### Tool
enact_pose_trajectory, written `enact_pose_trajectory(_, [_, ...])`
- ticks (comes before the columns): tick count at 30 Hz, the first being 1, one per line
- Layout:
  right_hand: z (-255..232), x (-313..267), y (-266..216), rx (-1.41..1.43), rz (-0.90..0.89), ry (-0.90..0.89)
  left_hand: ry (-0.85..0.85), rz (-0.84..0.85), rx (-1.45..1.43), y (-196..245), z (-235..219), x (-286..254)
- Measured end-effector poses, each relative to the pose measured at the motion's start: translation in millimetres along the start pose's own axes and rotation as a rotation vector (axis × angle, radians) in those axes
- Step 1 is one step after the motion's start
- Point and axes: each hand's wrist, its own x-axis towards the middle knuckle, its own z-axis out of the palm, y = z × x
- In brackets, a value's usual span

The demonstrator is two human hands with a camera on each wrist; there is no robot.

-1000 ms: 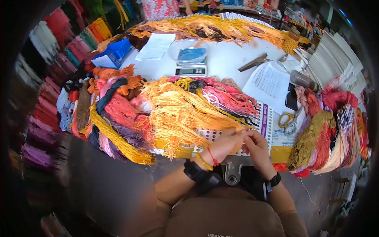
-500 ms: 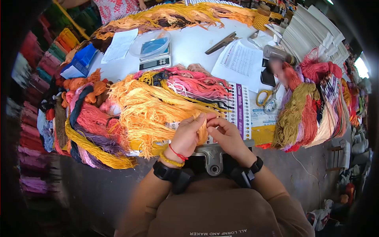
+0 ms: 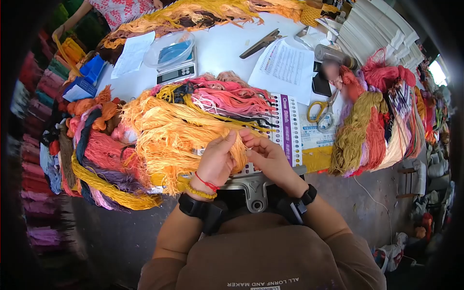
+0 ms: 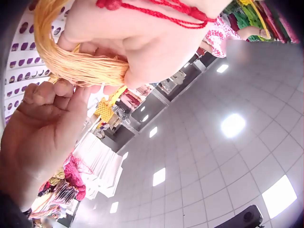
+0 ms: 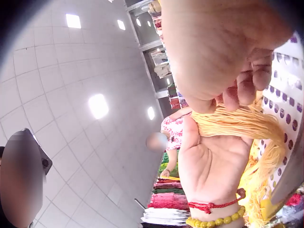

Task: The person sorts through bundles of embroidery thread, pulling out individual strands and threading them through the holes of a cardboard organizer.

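In the head view a thick hank of light orange thread (image 3: 169, 130) spreads over the front of the table. My left hand (image 3: 215, 157) grips one gathered end of it, the strands running between thumb and fingers. At that same end my right hand (image 3: 268, 154) pinches strands with curled fingertips. The left wrist view shows the thread (image 4: 90, 69) bunched across the left fingers, with the right fingertips right below it. Under the hands lies a white card with punched holes and a purple strip (image 3: 290, 125). A large metal clip (image 3: 255, 191) sits at the card's near edge.
Pink and red threads (image 3: 237, 99) lie behind the hank, mixed skeins (image 3: 106, 154) at left and more skeins (image 3: 357, 130) at right. Scissors (image 3: 321, 113), a phone (image 3: 320, 84), printed sheets (image 3: 282, 67) and a scale (image 3: 176, 72) stand further back. Another person (image 3: 118, 12) is at the far left.
The head view has swung, so the table appears shifted left. Both hands stay together at the gathered thread end. The left hand has turned, showing its palm side more.
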Motion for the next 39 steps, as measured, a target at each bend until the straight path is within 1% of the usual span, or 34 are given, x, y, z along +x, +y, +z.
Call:
enact_pose_trajectory(2, [-1, 2, 3, -0.179, 0.015, -0.037, -0.014, 0.003, 0.017, -1, 1, 2])
enact_pose_trajectory(6, [-6, 3, 6, -0.176, -0.008, -0.030, -0.025, 0.018, 0.029, -2, -3, 4])
enact_pose_trajectory(9, [-9, 3, 8, -0.161, -0.022, -0.042, -0.034, -0.029, -0.039, 2, -5, 3])
enact_pose_trajectory(11, [-8, 3, 6, -0.102, -0.027, -0.030, 0.005, -0.037, -0.019, 3, -6, 3])
enact_pose_trajectory(15, [-7, 3, 6, -0.021, -0.001, -0.026, 0.017, -0.048, -0.049, 4, -1, 1])
enact_pose_trajectory(17, [-6, 3, 3, -0.010, 0.024, -0.025, -0.008, 0.024, 0.109, 4, 3, -3])
enact_pose_trajectory(21, [-4, 3, 4, -0.031, 0.026, -0.029, -0.026, 0.029, 0.119, 2, -3, -2])
enact_pose_trajectory(24, [-2, 2, 5, -0.041, 0.018, -0.030, -0.044, 0.068, 0.134, 0, -4, -2])
enact_pose_trajectory(26, [-2, 2, 5, -0.058, -0.011, 0.007, -0.013, 0.072, 0.111, 1, 0, -4])
enact_pose_trajectory(30, [-4, 2, 6, -0.102, -0.003, 0.031, -0.038, 0.059, 0.056, 2, -8, -2])
enact_pose_trajectory(32, [-1, -1, -2, 0.005, 0.051, 0.053, -0.056, -0.006, -0.026, 6, -9, -3])
enact_pose_trajectory(33, [-2, -1, -3, 0.005, 0.051, 0.053, -0.056, -0.006, -0.026, 7, -11, -4])
enact_pose_trajectory(35, [-8, -1, -2, 0.257, 0.170, -0.090, -0.148, -0.053, -0.088, 7, -15, -4])
enact_pose_trajectory(36, [-13, 0, 0, 0.257, 0.169, -0.090, -0.149, -0.052, -0.088, 7, -17, -4])
enact_pose_trajectory(38, [-20, 2, 4, 0.230, 0.302, -0.355, -0.231, -0.103, -0.060, 6, -19, -5])
enact_pose_trajectory(39, [-21, 2, 4, 0.229, 0.302, -0.355, -0.231, -0.102, -0.060, 6, -18, -5])
